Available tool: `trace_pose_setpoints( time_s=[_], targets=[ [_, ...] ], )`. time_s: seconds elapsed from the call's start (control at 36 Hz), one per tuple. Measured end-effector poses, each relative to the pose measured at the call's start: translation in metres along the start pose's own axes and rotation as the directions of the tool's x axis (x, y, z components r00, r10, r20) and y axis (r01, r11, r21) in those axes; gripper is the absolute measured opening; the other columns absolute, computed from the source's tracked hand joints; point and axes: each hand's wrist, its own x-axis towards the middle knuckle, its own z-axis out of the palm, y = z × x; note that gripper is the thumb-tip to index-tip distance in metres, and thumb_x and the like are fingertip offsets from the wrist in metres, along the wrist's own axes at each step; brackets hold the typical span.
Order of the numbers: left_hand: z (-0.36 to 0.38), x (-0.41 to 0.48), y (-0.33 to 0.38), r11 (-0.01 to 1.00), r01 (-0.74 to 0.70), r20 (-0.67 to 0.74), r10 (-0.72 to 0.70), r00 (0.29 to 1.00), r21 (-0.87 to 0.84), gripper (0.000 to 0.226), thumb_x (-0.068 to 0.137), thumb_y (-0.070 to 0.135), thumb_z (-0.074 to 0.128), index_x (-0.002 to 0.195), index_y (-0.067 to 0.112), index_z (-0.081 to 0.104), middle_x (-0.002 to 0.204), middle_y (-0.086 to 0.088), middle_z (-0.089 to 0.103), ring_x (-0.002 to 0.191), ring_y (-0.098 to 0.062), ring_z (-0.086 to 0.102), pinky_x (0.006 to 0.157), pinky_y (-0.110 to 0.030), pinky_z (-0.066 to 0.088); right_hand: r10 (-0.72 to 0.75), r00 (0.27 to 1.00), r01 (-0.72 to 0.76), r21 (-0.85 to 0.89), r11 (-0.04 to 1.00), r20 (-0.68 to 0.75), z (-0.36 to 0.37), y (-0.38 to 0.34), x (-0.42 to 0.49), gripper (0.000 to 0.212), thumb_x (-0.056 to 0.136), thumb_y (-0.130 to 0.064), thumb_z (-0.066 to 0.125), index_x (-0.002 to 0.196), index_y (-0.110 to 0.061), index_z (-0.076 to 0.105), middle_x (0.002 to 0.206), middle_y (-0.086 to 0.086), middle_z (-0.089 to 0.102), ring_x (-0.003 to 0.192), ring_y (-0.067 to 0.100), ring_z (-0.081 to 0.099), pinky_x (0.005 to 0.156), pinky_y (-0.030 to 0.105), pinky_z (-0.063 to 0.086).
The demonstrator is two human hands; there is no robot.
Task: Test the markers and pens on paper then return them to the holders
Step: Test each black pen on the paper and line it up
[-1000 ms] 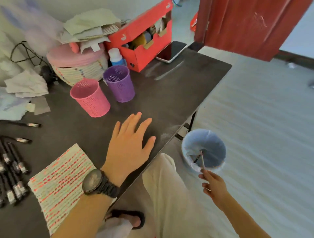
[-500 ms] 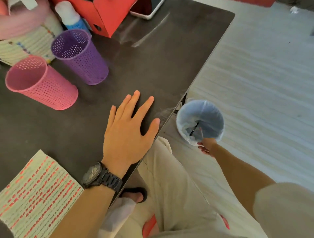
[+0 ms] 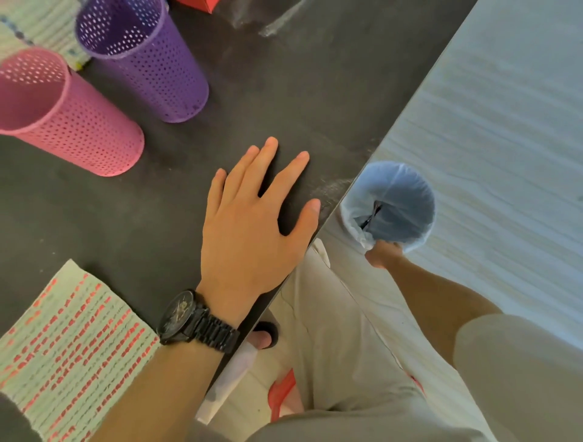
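My left hand (image 3: 252, 227) lies flat on the dark table (image 3: 299, 79), fingers spread and holding nothing. Beyond it stand two perforated holders: a pink holder (image 3: 79, 126) and a purple holder (image 3: 151, 63), and what I see of their insides looks empty. The test paper (image 3: 72, 347), covered in red strokes, lies at the near left. My right hand (image 3: 383, 254) hangs below the table edge at the rim of a blue lined bin (image 3: 410, 195). Its fingers are hidden. A dark pen (image 3: 370, 216) lies inside the bin.
A woven basket (image 3: 38, 25) and a corner of a red box (image 3: 202, 3) sit at the far edge of the view. The table's right edge runs diagonally past my left thumb, with light flooring (image 3: 504, 126) beyond it. My legs are under the table.
The view has tilted down and closer. My right hand carried a thin pen to the bin and now rests at its rim, with the pen no longer seen in it. The left hand stayed put.
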Motion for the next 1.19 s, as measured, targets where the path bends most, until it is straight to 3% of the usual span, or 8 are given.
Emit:
trace_pose_setpoints(
  time_s=[0.22,0.33,0.5,0.69,0.75,0.92,1.06,1.19],
  targets=[
    [-0.003,-0.003,0.001,1.000,-0.011,-0.028,0.010,1.000,-0.008,0.058,0.097,0.058,0.037,0.151,0.038,0.040,0.164,0.004,0.027,0.152,-0.015,0.019,0.124,-0.046,0.013,-0.186,0.952,0.226,0.150,0.962,-0.241,-0.035,-0.008,-0.043,0.042,0.103,-0.016,0.037,0.142,-0.018,0.053,0.138,0.013,0.058,0.117,0.032,0.056,0.099,0.036,0.045],
    [-0.007,-0.008,-0.001,1.000,0.003,-0.018,-0.003,1.000,-0.023,0.054,0.101,0.052,0.038,0.152,0.038,0.038,0.165,0.006,0.024,0.153,-0.012,0.015,0.125,-0.041,0.009,-0.293,0.886,0.392,0.242,0.888,-0.359,-0.053,-0.007,-0.086,0.038,0.106,-0.021,0.045,0.144,-0.018,0.048,0.148,0.003,0.051,0.133,0.021,0.049,0.108,0.029,0.040],
    [-0.030,-0.039,-0.015,0.996,-0.025,0.012,0.026,1.000,-0.080,0.043,0.101,0.040,0.051,0.143,0.033,0.052,0.157,0.006,0.039,0.146,-0.013,0.031,0.122,-0.042,0.022,-0.260,0.699,0.625,0.393,0.674,-0.666,-0.077,-0.027,-0.185,0.020,0.102,-0.026,0.056,0.118,-0.026,0.069,0.089,0.007,0.071,0.068,0.008,0.060,0.056,0.019,0.040],
    [-0.087,-0.100,-0.070,0.985,0.150,-0.200,-0.164,0.966,-0.086,0.029,0.098,0.040,0.054,0.126,0.037,0.062,0.137,0.014,0.055,0.126,-0.008,0.048,0.105,-0.027,0.034,-0.492,0.371,0.921,0.243,0.305,-0.788,-0.083,-0.079,-0.298,0.007,0.095,-0.046,0.061,0.094,-0.044,0.068,0.092,-0.035,0.066,0.083,-0.015,0.061,0.072,-0.003,0.039],
    [-0.102,-0.121,-0.091,0.966,0.238,-0.290,-0.256,0.922,-0.096,0.026,0.097,0.035,0.058,0.122,0.035,0.065,0.131,0.014,0.058,0.119,-0.009,0.052,0.101,-0.026,0.036,-0.602,0.328,0.944,0.227,0.240,-0.728,-0.079,-0.101,-0.316,0.015,0.089,-0.060,0.058,0.085,-0.049,0.068,0.081,-0.035,0.064,0.076,-0.010,0.062,0.068,-0.001,0.041],
    [-0.127,-0.188,-0.154,0.814,0.560,-0.369,-0.573,0.732,-0.153,0.025,0.099,0.032,0.056,0.123,0.034,0.062,0.126,0.017,0.054,0.113,-0.007,0.055,0.088,-0.025,0.048,-0.825,0.120,0.943,-0.196,0.268,-0.552,-0.055,-0.158,-0.321,0.028,0.088,-0.020,0.072,0.113,-0.033,0.071,0.121,-0.023,0.061,0.118,-0.003,0.047,0.098,0.015,0.034],
    [-0.132,-0.234,-0.187,0.558,0.820,-0.375,-0.792,0.481,-0.127,0.033,0.099,0.038,0.051,0.131,0.031,0.053,0.134,0.006,0.052,0.118,-0.019,0.051,0.087,-0.040,0.053,-0.902,0.134,0.822,-0.463,0.332,-0.409,-0.033,-0.183,-0.310,0.032,0.085,-0.028,0.076,0.116,-0.025,0.074,0.129,-0.004,0.066,0.123,0.025,0.059,0.097,0.045,0.051],
    [-0.133,-0.254,-0.206,0.396,0.907,-0.290,-0.893,0.344,-0.141,0.040,0.099,0.051,0.047,0.130,0.025,0.050,0.127,0.002,0.054,0.119,-0.022,0.050,0.086,-0.039,0.053,-0.903,0.229,0.773,-0.496,0.396,-0.364,-0.036,-0.186,-0.311,0.039,0.089,-0.043,0.068,0.127,-0.038,0.065,0.142,-0.015,0.055,0.135,0.016,0.047,0.105,0.041,0.045]
  ],
)
